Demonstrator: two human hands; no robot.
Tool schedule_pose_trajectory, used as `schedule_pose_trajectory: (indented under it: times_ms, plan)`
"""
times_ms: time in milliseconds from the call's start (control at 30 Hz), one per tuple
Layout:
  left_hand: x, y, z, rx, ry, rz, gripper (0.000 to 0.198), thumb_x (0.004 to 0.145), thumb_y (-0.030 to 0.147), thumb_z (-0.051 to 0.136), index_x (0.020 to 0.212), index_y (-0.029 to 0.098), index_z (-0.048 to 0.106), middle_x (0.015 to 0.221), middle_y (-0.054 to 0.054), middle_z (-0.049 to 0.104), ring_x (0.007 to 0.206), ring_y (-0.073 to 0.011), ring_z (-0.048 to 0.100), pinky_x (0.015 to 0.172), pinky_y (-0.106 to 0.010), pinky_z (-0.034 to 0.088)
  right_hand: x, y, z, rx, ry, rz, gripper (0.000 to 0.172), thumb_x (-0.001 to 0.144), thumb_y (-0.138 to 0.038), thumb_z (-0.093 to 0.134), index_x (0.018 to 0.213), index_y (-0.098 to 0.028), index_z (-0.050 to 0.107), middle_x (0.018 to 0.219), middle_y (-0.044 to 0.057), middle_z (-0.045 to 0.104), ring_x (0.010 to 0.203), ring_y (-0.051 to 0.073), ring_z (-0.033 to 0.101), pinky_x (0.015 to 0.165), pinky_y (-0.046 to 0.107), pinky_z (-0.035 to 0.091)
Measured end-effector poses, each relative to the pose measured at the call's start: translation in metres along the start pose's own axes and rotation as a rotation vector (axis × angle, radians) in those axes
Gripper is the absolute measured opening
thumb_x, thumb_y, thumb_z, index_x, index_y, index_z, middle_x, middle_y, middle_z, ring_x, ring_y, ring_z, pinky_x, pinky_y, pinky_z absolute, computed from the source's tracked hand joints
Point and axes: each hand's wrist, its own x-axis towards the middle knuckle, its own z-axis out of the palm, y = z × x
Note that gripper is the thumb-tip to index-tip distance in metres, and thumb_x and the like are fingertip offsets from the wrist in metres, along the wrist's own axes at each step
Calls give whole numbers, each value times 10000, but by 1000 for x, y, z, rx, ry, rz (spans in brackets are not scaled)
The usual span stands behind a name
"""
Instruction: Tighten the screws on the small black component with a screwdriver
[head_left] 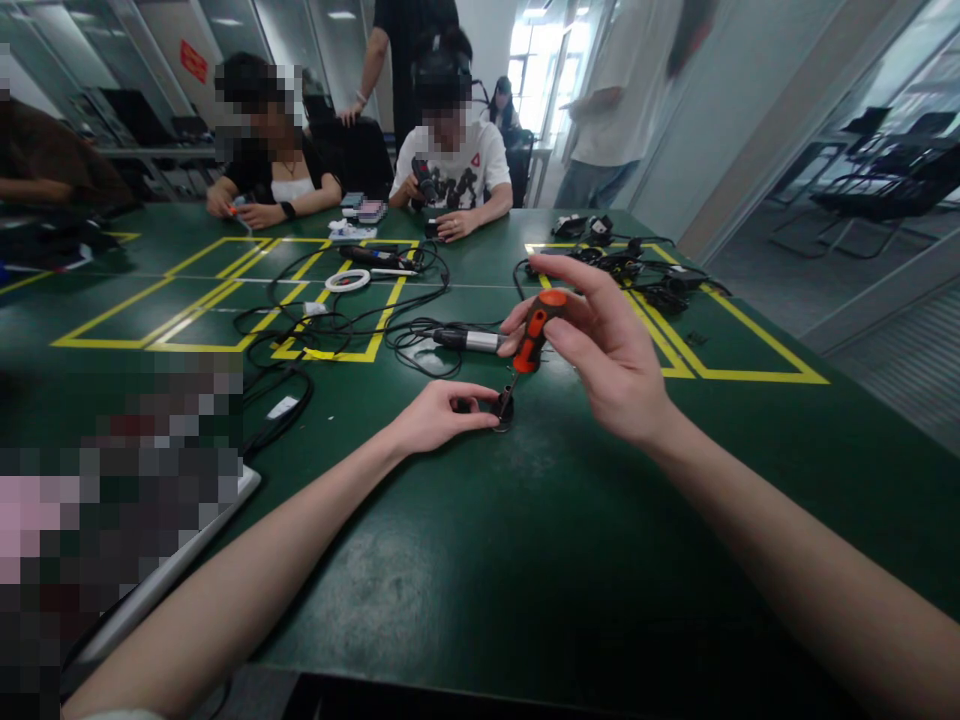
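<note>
Pinching a black part (504, 411), the left hand (435, 418) steadies it under the screwdriver (534, 335) at one o'clock, gripped by the right hand (611, 365) (screwing looks unfinished).

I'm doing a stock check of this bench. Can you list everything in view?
screwdriver: one, orange and black handle, upright, tip down at the small black part
small black part: one, black, on the table near the middle
table: one, green, fills the foreground
tape outlines: several, yellow, on the table top
cables: a tangle, black, mid table
ring: one, white, among the cables
cylindrical tool: one, silver and black, lying behind the hands
seated people: two, dark top and white top, far side
left hand: one, bare, pinching the small black part
right hand: one, bare, gripping the screwdriver
</note>
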Motion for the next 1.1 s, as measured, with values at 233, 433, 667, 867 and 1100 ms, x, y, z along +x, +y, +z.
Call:
schedule_pose_trajectory:
  times_ms: [233,433,667,867,1100]
  plan:
    - [0,0,0,11,-6,1,523,773,469,809,1197,162,808,770,12,675,648,-108,452,659,-258,372,1,5,0,-18,115,-13,223,1008,-430,681,1157,-264,661,1036,28,696,841,153,721,735,298,649]
    - [0,1,-1,16,-1,0,516,766,465,820,1189,169,811,758,11,677,670,-119,491,686,-262,399,1,0,-1,-23,103,20,253,1024,-423,643,1220,-280,714,1030,48,734,865,187,730,756,346,663]
    - [-1,-1,0,53,5,1,512,737,455,852,1165,177,818,776,11,691,680,-122,513,695,-263,400,-1,2,0,39,71,7,257,1062,-432,565,1197,-257,695,1017,45,733,831,174,737,732,329,645]
    - [0,-2,1,49,9,20,469,746,427,849,1140,175,821,773,10,696,683,-123,520,692,-257,400,1,-2,2,-136,139,-23,228,1018,-413,656,1201,-302,735,997,39,691,852,179,705,742,336,660]
    - [0,-2,2,66,16,16,470,751,441,847,1133,167,819,773,8,695,686,-124,529,679,-253,404,-2,4,2,-15,37,-18,251,1091,-387,518,1290,-269,615,1085,44,733,831,155,729,735,318,646]
